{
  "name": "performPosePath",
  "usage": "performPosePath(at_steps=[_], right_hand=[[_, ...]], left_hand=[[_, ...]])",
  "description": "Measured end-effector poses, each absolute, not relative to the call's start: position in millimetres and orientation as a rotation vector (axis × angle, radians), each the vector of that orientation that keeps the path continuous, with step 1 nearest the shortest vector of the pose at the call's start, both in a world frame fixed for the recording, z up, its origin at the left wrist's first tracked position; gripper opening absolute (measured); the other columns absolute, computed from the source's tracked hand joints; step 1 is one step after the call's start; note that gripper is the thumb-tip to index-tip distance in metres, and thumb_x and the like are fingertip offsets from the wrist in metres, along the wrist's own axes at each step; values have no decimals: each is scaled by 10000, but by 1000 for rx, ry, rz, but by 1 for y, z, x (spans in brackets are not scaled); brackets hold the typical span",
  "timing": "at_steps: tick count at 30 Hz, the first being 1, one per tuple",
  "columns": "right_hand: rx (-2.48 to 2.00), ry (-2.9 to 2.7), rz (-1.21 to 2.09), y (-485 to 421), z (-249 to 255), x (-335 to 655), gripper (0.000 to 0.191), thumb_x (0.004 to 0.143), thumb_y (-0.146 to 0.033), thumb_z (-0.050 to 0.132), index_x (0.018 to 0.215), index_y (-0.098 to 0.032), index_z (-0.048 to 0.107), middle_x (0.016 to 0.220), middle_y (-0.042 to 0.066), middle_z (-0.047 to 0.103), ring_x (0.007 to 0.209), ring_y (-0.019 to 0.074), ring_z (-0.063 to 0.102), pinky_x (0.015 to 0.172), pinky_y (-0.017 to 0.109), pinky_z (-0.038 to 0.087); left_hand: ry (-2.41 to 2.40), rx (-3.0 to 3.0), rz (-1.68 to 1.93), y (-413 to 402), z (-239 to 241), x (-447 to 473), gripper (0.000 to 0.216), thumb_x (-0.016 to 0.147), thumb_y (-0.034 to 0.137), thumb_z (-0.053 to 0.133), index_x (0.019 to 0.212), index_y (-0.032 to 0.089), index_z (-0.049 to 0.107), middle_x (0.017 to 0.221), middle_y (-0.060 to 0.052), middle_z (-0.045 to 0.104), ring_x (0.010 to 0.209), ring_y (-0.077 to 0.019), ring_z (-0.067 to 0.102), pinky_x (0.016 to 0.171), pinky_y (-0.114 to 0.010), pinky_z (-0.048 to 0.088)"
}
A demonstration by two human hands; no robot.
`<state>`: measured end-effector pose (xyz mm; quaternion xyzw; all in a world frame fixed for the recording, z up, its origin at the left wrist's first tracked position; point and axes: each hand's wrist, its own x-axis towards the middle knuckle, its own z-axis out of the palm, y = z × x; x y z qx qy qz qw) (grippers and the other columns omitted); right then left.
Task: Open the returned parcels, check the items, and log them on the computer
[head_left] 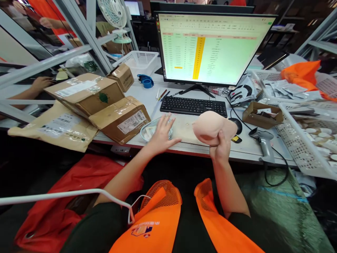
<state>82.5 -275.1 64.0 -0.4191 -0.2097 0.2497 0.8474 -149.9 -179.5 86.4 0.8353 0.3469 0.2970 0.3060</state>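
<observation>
Holding a beige rounded item (206,124) near the black keyboard (184,105).

Beige cup-shaped piece (211,123): smooth, tilted, gripped in my right hand (222,146) over the front edge of the desk (246,147).
Clear plastic packet (148,132): near that edge, partly hidden by my left hand (162,136).

A rounded beige padded cup (209,123) is before a long black plastic keyboard (184,105). Brown cardboard boxes (112,92) lie left of both.

One head-worn view looks forward and down, close over the desk (151,101).
</observation>
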Motion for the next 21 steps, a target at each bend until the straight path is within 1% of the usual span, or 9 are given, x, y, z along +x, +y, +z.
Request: performPosePath(at_steps=[2, 4, 7, 9, 11, 13, 15, 18, 21], right_hand=[[-896, -463, 539, -292, 56, 57, 673, 870, -477, 759, 1466, -218, 581, 1547, 111, 596, 1450, 265, 560, 1258, 509, 423], [-953, -560, 634, -308, 49, 39, 739, 863, -488, 781, 1511, -222, 546, 1567, 125, 578, 1448, 284, 564, 1249, 526, 432], [-1085, -785, 760, -326, 55, 34, 816, 824, -509, 825, 1527, -209, 539, 1562, 139, 584, 1438, 318, 570, 1249, 551, 426], [-1118, -960, 801, -331, 70, 41, 820, 840, -630, 761, 1514, -206, 564, 1557, 136, 589, 1457, 342, 547, 1261, 561, 403], [-1114, -1103, 834, -332, 87, 46, 845, 846, -757, 661, 1484, -206, 602, 1528, 138, 615, 1465, 363, 536, 1264, 557, 398], [-1118, -1138, 834, -332, 98, 47, 841, 848, -793, 620, 1457, -212, 632, 1497, 137, 641, 1448, 370, 553, 1253, 549, 416], [-1116, -1073, 804, -334, 98, 46, 717, 897, -715, 621, 1417, -222, 670, 1473, 123, 662, 1430, 353, 575, 1252, 540, 424], [-1078, -900, 789, -340, 81, 47, 445, 972, -515, 636, 1294, -232, 752, 1383, 101, 723, 1361, 320, 636, 1241, 538, 443], [-1107, -714, 824, -344, 65, 50, 392, 965, -458, 688, 1275, -228, 760, 1350, 101, 742, 1308, 311, 676, 1198, 551, 490]], left_hand=[[664, 1840, 874, -209, 81, -125, 979, 867, 791, 662, 1603, 177, 463, 1637, -228, 471, 1559, -403, 399, 1263, -592, 345], [507, 1471, 914, -233, 73, -105, 931, 892, 823, 597, 1541, 158, 538, 1520, -215, 602, 1432, -380, 563, 1188, -537, 467], [539, 1199, 982, -245, 64, -93, 761, 889, 685, 728, 1415, 140, 651, 1397, -176, 700, 1313, -338, 657, 1151, -482, 514], [645, 1187, 965, -243, 64, -96, 682, 825, 591, 840, 1313, 131, 714, 1302, -157, 750, 1227, -325, 701, 1114, -468, 542], [747, 1213, 914, -240, 67, -102, 656, 764, 574, 892, 1211, 114, 754, 1207, -156, 781, 1129, -326, 734, 1045, -464, 579], [777, 1240, 897, -240, 72, -106, 642, 740, 574, 906, 1161, 111, 765, 1165, -153, 791, 1080, -321, 745, 1001, -451, 596], [713, 1274, 910, -241, 77, -108, 627, 742, 537, 913, 1192, 129, 756, 1207, -145, 783, 1128, -313, 736, 1031, -433, 583], [535, 1315, 832, -240, 83, -112, 659, 739, 439, 935, 1294, 159, 717, 1299, -142, 756, 1220, -312, 709, 1086, -427, 555], [457, 1273, 743, -236, 86, -115, 753, 696, 382, 969, 1361, 166, 689, 1377, -158, 718, 1280, -338, 680, 1112, -447, 536]])
